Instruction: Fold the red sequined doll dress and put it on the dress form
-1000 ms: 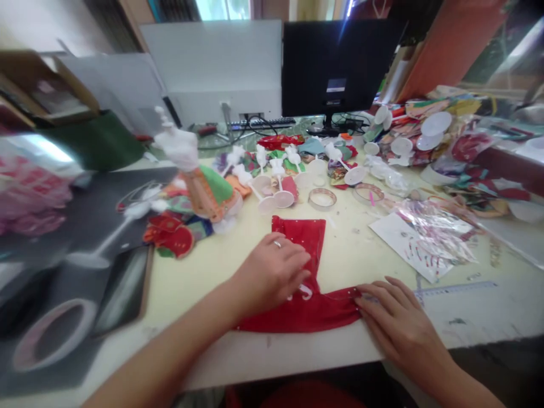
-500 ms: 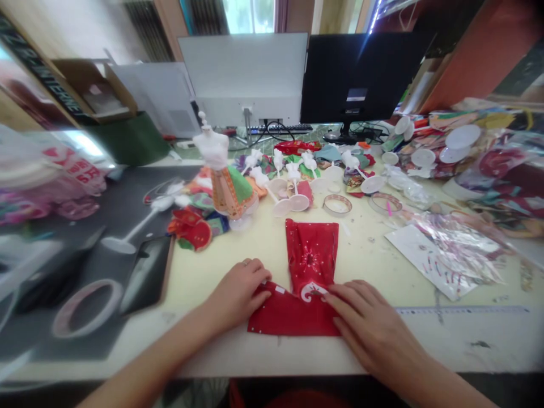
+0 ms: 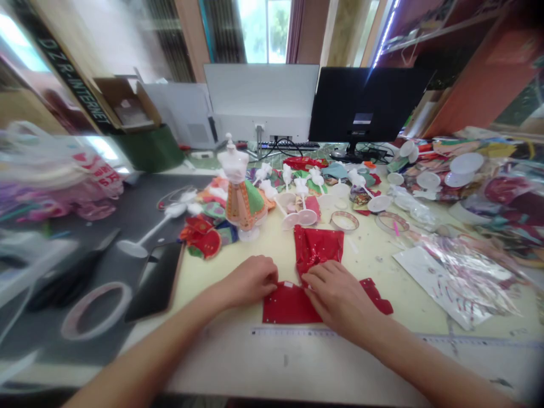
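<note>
A red fabric piece (image 3: 289, 306) with small pale dots and a white label lies on the table. Its narrower upper panel (image 3: 318, 245) reaches away from me, creased near its lower end. My left hand (image 3: 255, 277) is closed, pinching the left edge of the cloth between thumb and curled fingers. Over the middle of the cloth, my right hand (image 3: 340, 292) has its thumb and fingers together on the fabric where the panel meets the lower part. A red end of cloth (image 3: 376, 296) shows beyond the right hand. The fabric under that hand is hidden.
A ruler (image 3: 293, 332) lies just in front of the cloth. Behind stand a small dressed mannequin (image 3: 235, 170) and several white stands. A tape roll (image 3: 345, 221) sits beyond the cloth; a phone (image 3: 157, 280) and a larger roll (image 3: 97, 310) lie left.
The view has tilted up. My right hand has moved left over the cloth, covering the white swirl. The upper panel has become creased, and a ruler stretch near the cloth has come into view.
</note>
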Motion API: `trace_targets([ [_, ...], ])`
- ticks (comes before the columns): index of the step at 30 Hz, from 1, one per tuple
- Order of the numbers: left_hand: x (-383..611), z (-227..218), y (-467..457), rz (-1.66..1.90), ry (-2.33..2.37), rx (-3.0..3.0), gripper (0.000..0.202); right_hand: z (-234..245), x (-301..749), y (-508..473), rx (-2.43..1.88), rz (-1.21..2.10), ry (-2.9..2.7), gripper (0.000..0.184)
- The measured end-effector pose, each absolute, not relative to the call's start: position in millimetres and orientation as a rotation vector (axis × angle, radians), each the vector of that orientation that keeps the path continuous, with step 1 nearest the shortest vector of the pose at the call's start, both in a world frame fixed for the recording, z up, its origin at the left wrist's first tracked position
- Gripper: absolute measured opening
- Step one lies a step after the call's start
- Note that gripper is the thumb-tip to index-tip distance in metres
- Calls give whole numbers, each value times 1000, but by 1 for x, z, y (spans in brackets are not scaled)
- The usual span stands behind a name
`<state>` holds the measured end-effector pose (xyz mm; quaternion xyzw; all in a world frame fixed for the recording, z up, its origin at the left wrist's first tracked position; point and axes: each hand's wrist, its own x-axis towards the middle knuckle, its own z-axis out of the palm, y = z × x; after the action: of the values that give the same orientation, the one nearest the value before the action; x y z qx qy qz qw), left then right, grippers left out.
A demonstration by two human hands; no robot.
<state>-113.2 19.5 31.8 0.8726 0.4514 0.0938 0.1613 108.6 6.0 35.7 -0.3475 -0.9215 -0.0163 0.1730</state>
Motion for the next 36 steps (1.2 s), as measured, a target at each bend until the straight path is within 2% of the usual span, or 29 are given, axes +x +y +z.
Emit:
trace_targets([
  [11, -117, 22, 8, 512, 1337, 2450, 17, 0, 87, 12, -905, 207, -2456, 32],
  [16, -120, 15, 8, 491, 1321, 2404, 50, -1, 86, 11, -857, 246, -2436, 26],
  [19, -126, 18, 9, 443, 1325, 2319, 60, -2, 84, 11, -840, 256, -2427, 24],
  [22, -131, 27, 9, 363, 1327, 2228, 56, -6, 85, 12, -837, 267, -2442, 25],
  [26, -134, 39, 10, 262, 1328, 2192, 41, -9, 84, 13, -849, 266, -2451, 24],
  [36, -145, 35, 14, 320, 1307, 2208, 26, -8, 79, 16, -800, 159, -2438, 23],
])
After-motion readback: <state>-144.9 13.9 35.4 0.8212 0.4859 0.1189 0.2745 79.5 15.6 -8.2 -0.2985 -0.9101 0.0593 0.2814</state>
